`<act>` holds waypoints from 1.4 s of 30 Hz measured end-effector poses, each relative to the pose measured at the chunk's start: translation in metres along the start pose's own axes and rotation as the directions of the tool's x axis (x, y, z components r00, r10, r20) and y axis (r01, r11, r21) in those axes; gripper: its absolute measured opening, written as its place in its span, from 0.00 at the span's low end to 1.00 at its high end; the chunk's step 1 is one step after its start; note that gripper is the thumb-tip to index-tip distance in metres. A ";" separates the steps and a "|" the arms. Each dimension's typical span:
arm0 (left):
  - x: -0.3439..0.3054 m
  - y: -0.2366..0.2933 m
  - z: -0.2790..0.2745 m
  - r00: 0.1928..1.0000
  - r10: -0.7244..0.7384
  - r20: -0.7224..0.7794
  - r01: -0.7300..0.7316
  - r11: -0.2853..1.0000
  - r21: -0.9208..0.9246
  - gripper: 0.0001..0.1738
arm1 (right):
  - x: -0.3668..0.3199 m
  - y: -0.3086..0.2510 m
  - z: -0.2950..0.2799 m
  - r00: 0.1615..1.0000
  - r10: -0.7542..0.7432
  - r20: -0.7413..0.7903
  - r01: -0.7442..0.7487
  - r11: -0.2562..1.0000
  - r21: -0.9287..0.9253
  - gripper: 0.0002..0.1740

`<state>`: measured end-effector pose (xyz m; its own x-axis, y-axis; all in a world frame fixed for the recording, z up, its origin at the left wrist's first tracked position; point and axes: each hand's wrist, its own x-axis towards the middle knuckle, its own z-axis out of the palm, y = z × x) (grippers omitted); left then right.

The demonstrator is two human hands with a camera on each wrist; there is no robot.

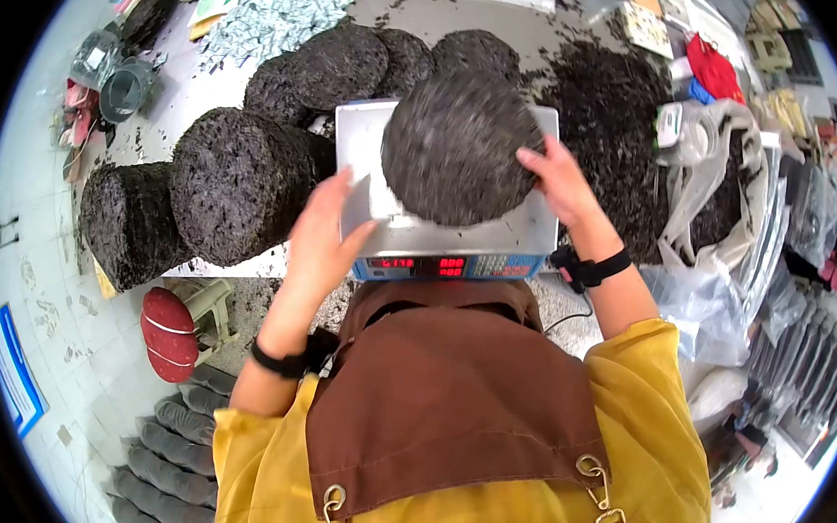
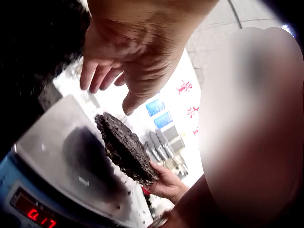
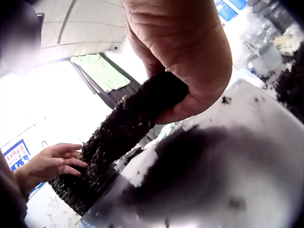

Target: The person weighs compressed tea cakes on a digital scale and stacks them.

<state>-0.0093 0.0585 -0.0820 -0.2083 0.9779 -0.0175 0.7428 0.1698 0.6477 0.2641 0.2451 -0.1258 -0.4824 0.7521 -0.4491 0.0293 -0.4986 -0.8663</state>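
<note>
1. Far left: red stool (image 1: pixel 167 334) down on the floor, beside the table (image 1: pixel 180 84). Above it, stacks of pressed tea cakes (image 1: pixel 236 188) standing on edge in rolls along the table's left side.
2. Left hand (image 1: pixel 320 231): open, fingers straight and loosely spread, held over the left part of the scale pan (image 1: pixel 363 143) and reaching towards the near rim of the pressed tea cake (image 1: pixel 454 149). Gripping nothing. Hard to tell whether the fingertips touch that rim: seemingly so from the right wrist, apart from the left wrist.
3. Centre: pressed tea cake, a dark round disc, tilted steeply above the steel pan. Unclear whether its low edge rests on the pan. Red digits lit on the scale display (image 1: pixel 428 263) below.
4. Right hand (image 1: pixel 558 179): clamped on the cake's right rim, thumb on one face and fingers curled round the other, carrying the tilt.
5. Far right: heap of loose tea leaf (image 1: pixel 610 110) on the table, then plastic bags (image 1: pixel 701 183) slumped beside it.
6. Step in hand, by the look of it: weighing one cake, caught between pan and hands.
7. Next move, as a judgement: calls for a second grip from the left hand on the free rim and an even, two-handed carry, to keep the brittle edge from crumbling.
</note>
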 end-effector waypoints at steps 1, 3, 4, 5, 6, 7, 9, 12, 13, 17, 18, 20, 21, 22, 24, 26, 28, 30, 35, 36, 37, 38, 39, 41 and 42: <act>-0.001 0.019 -0.030 0.995 0.037 -0.093 -0.024 0.991 0.134 0.41 | 0.014 -0.017 0.001 0.996 -0.082 -0.019 0.083 0.995 0.050 0.27; -0.011 0.021 -0.081 0.965 0.092 -0.247 0.007 0.929 0.371 0.51 | 0.055 -0.044 -0.005 0.987 -0.158 -0.022 0.159 0.978 0.135 0.22; -0.013 0.025 -0.101 0.955 0.064 -0.288 0.089 0.869 0.487 0.54 | 0.072 -0.056 -0.003 0.981 -0.192 -0.006 0.190 0.962 0.196 0.21; -0.015 0.016 -0.109 0.970 -0.006 -0.244 0.142 0.825 0.547 0.56 | 0.093 -0.061 -0.005 0.982 -0.186 -0.011 0.185 0.967 0.176 0.21; -0.018 0.003 -0.120 0.975 -0.083 -0.205 0.193 0.773 0.605 0.57 | 0.113 -0.064 -0.007 0.983 -0.182 -0.013 0.182 0.971 0.156 0.22; -0.026 -0.026 -0.123 0.983 -0.171 -0.063 0.174 0.773 0.610 0.54 | 0.133 -0.060 -0.010 0.990 -0.138 0.014 0.136 0.984 0.116 0.22; -0.027 -0.042 -0.123 0.989 -0.146 -0.035 0.143 0.843 0.519 0.48 | 0.148 -0.054 -0.009 0.990 0.013 -0.143 -0.034 0.988 -0.148 0.31; -0.027 -0.035 -0.125 0.990 -0.144 -0.009 0.127 0.837 0.532 0.45 | 0.156 -0.031 -0.028 0.971 -0.030 -0.237 -0.052 0.941 -0.335 0.36; -0.026 -0.034 -0.121 0.992 -0.129 -0.007 0.109 0.813 0.572 0.45 | 0.151 -0.031 -0.030 0.969 -0.117 -0.220 0.012 0.903 -0.429 0.38; -0.029 -0.044 -0.132 0.995 -0.091 0.048 0.046 0.815 0.578 0.45 | 0.086 -0.050 0.012 0.985 -0.166 -0.037 0.135 0.896 -0.423 0.32; -0.029 -0.045 -0.136 0.992 -0.099 0.082 0.038 0.835 0.549 0.46 | 0.071 -0.052 0.023 0.984 -0.176 0.019 0.167 0.889 -0.426 0.30; -0.031 -0.049 -0.135 0.998 -0.046 0.047 0.012 0.827 0.562 0.39 | 0.049 -0.052 0.042 0.980 -0.192 0.054 0.197 0.884 -0.425 0.28; -0.031 -0.053 -0.136 1.000 -0.001 0.030 -0.015 0.852 0.523 0.36 | 0.037 -0.055 0.055 0.974 -0.190 0.127 0.228 0.857 -0.462 0.28; -0.032 -0.054 -0.139 0.999 0.043 0.016 -0.045 0.874 0.485 0.33 | 0.025 -0.054 0.067 0.963 -0.182 0.198 0.258 0.830 -0.495 0.27; -0.033 -0.050 -0.141 0.997 0.023 -0.069 0.010 0.898 0.439 0.29 | 0.010 -0.049 0.085 0.946 -0.175 0.272 0.288 0.838 -0.463 0.28; -0.031 -0.058 -0.139 0.944 0.068 -0.324 0.074 0.911 0.406 0.25 | -0.004 -0.049 0.109 0.920 -0.175 0.351 0.324 0.844 -0.428 0.29; -0.029 -0.044 -0.152 0.773 -0.183 -0.608 0.176 0.982 -0.071 0.19 | -0.023 -0.054 0.139 0.881 -0.246 0.405 0.362 0.900 -0.242 0.30; -0.024 -0.041 -0.146 0.768 -0.338 -0.544 -0.391 0.426 -0.816 0.21 | -0.031 -0.056 0.163 0.877 -0.258 0.405 0.288 0.957 -0.015 0.30; -0.024 0.006 -0.101 0.942 -0.336 -0.013 -0.038 -0.067 -0.997 0.22 | -0.043 -0.061 0.184 0.923 -0.152 0.354 -0.065 0.845 0.531 0.28; -0.028 0.010 -0.099 0.941 -0.340 0.004 0.007 0.009 -1.000 0.21 | -0.045 -0.062 0.175 0.929 -0.180 0.324 -0.030 0.835 0.550 0.27; -0.031 -0.033 -0.087 0.977 -0.204 -0.063 0.068 0.577 -0.814 0.30 | -0.043 -0.060 0.161 0.948 -0.209 0.241 0.053 0.849 0.526 0.26; -0.030 -0.018 -0.109 0.962 0.161 -0.221 -0.235 0.900 -0.368 0.48 | -0.054 -0.068 0.150 0.946 -0.271 0.180 0.154 0.860 0.487 0.25; -0.029 -0.014 -0.123 0.970 0.159 -0.185 -0.119 0.970 0.212 0.60 | -0.060 -0.069 0.138 0.924 -0.375 0.073 0.322 0.868 0.378 0.23; -0.031 -0.076 -0.103 0.995 -0.075 0.070 0.019 0.808 0.589 0.56 | -0.084 -0.058 0.092 0.841 -0.541 0.025 0.397 0.584 -0.708 0.18; -0.037 -0.074 -0.106 0.999 0.010 0.031 -0.026 0.805 0.593 0.52 | -0.085 -0.039 0.081 0.609 -0.739 0.288 0.594 0.184 -0.783 0.21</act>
<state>-0.1246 -0.0033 -0.0486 -0.1815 0.9828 -0.0344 0.9805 0.1835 0.0699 0.2330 0.1659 -0.0365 -0.5676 0.7024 0.4295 0.4044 0.6923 -0.5976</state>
